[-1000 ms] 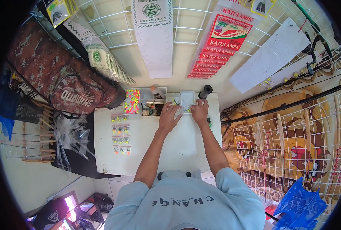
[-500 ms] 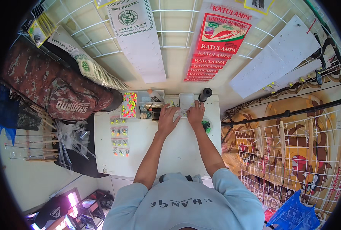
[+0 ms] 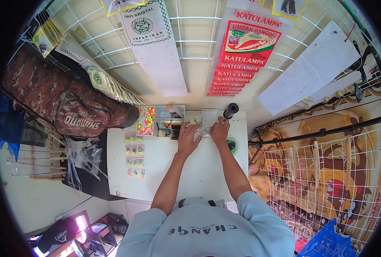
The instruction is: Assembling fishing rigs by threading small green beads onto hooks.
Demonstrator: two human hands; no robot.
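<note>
At the far side of the white table [image 3: 164, 186], both hands work close together over small clear plastic bags [image 3: 204, 129]. My left hand [image 3: 189, 138] curls its fingers at the left edge of the plastic, its thumb bent inward. My right hand [image 3: 219, 131] pinches the plastic from the other side, fingertips pressed together. What lies inside the clear plastic is too small to make out. Just beyond the hands stand a white open box [image 3: 209, 115] and a small tray [image 3: 193, 117] with pale bits in it.
A compartment box of bright lures [image 3: 146, 121] and an organizer with a capped bottle [image 3: 174, 110] stand left. Packed lures [image 3: 134, 162] lie in rows on the table. A black cylinder [image 3: 230, 110] and a round tub of green-black pieces [image 3: 232, 146] are right.
The view has shifted slightly, so the whole scene sits a little lower. Both hands stay at the clear plastic, with only small finger movements.
</note>
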